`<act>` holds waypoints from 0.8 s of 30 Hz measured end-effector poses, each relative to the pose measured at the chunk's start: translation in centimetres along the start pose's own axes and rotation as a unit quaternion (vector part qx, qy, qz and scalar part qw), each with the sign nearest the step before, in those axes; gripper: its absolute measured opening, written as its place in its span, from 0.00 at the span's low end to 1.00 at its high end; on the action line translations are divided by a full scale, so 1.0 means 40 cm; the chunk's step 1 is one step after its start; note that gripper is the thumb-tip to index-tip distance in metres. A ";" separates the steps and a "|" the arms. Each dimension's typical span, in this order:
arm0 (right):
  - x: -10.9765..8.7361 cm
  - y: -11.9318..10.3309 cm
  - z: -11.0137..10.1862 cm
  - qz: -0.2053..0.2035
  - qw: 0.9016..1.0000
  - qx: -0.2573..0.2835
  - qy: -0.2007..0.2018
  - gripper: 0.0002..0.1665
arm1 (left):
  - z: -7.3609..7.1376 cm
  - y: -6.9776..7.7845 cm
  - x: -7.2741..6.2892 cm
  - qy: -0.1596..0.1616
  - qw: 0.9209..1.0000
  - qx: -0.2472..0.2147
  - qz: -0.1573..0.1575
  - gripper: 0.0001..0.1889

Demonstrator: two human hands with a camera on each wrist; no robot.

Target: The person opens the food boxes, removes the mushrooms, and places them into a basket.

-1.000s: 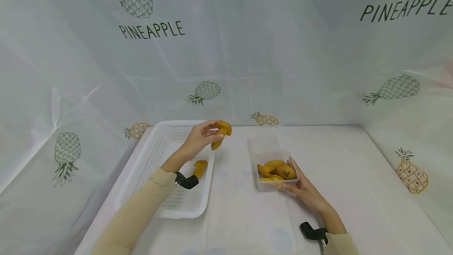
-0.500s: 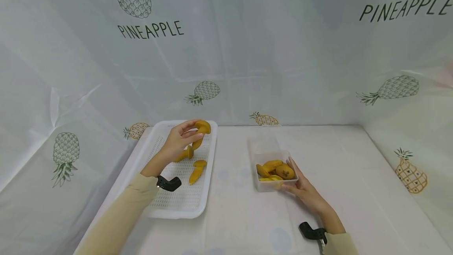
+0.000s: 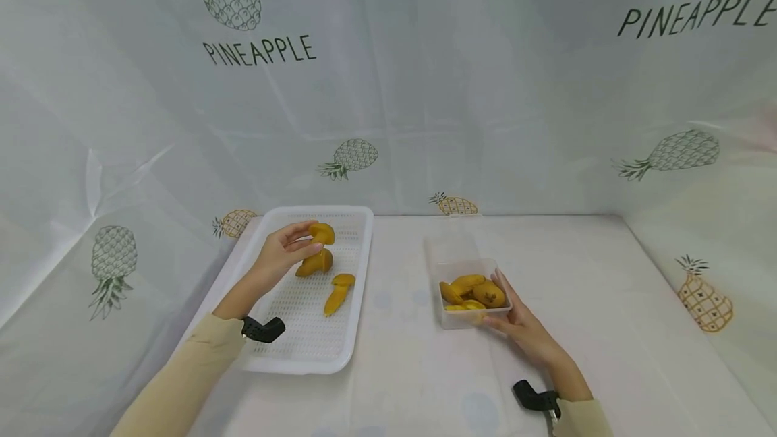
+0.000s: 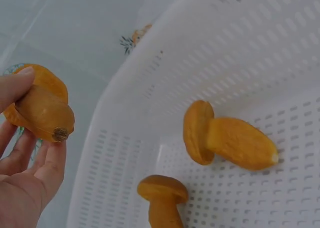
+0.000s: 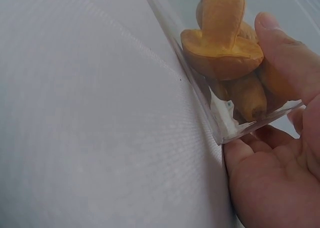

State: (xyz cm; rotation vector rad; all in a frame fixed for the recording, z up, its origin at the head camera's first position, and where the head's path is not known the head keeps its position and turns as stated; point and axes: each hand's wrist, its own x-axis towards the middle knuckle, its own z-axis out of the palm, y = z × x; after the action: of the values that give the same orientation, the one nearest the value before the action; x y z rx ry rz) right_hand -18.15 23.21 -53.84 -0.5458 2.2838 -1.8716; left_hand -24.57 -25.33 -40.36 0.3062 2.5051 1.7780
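Note:
My left hand (image 3: 280, 258) pinches a yellow-orange mushroom (image 4: 47, 110) between thumb and fingers, over the far part of a white perforated plastic basket (image 3: 358, 319). Two similar mushrooms lie inside the basket: one (image 3: 315, 264) just below the held one in the head view, the other (image 3: 340, 294) closer to the basket's right wall. At the middle right, my right hand (image 3: 523, 330) grips the right side and near corner of a small clear plastic box (image 3: 456, 320). Several mushrooms (image 5: 222, 55) fill the box, caps and stems jumbled together.
The box's clear lid (image 3: 454, 246) is swung back behind it. Both containers stand on a white-covered table (image 3: 400, 369). A pineapple-print sheet (image 3: 485, 86) rises behind the table and along both sides. Each wrist carries a black camera mount (image 3: 264, 330).
My left hand has carried the mushroom left, from the gap right of the basket back over it, and then lower. Both basket mushrooms now show. My right hand has stayed on the box.

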 end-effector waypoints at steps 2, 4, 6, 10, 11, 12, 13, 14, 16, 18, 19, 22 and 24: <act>0.002 0.000 -0.003 0.001 1.000 0.002 -0.001 0.58 | -0.007 -0.009 -0.008 0.002 1.000 0.007 -0.006 0.32; 0.004 0.000 -0.005 -0.002 1.000 0.009 -0.002 0.58 | -0.012 -0.017 -0.016 0.004 1.000 0.011 -0.011 0.32; 0.006 0.000 -0.007 -0.003 1.000 0.015 -0.003 0.58 | -0.017 -0.025 -0.025 0.006 1.000 0.014 -0.018 0.33; 0.006 0.002 -0.006 -0.004 1.000 0.023 -0.005 0.58 | -0.023 -0.040 -0.040 0.002 1.000 0.024 -0.020 0.32; 0.005 0.002 -0.006 -0.004 1.000 0.024 -0.005 0.58 | -0.024 -0.044 -0.042 0.000 0.999 0.029 -0.018 0.32; 0.005 0.003 -0.006 -0.006 1.000 0.025 -0.006 0.57 | -0.025 -0.048 -0.044 -0.001 0.999 0.036 -0.016 0.32; 0.005 0.004 -0.006 -0.007 1.000 0.025 -0.006 0.57 | -0.026 -0.052 -0.046 -0.003 0.999 0.041 -0.013 0.32; 0.005 0.004 -0.005 -0.008 1.000 0.026 -0.006 0.57 | -0.027 -0.055 -0.048 -0.006 0.999 0.046 -0.008 0.31; 0.005 0.005 -0.005 -0.008 1.000 0.024 -0.006 0.57 | -0.029 -0.060 -0.051 -0.012 0.999 0.051 0.003 0.30; 0.005 0.005 -0.004 -0.007 1.000 0.026 -0.007 0.57 | -0.031 -0.063 -0.055 -0.020 0.999 0.050 0.011 0.30; 0.005 0.005 -0.004 -0.006 1.000 0.027 -0.007 0.57 | -0.032 -0.064 -0.057 -0.023 0.999 0.047 0.015 0.30; 0.003 0.005 -0.002 -0.009 1.000 0.026 -0.009 0.57 | -0.036 -0.066 -0.062 -0.027 0.998 0.050 0.021 0.30; 0.002 0.006 -0.001 -0.012 1.000 0.024 -0.010 0.57 | -0.038 -0.067 -0.065 -0.027 0.998 0.060 0.022 0.30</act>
State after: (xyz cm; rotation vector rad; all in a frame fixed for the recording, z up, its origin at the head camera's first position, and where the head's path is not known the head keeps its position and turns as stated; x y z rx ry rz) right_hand -18.28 23.27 -54.04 -0.5845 2.2236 -1.9179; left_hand -22.60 -28.07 -42.54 0.4125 2.5917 1.6138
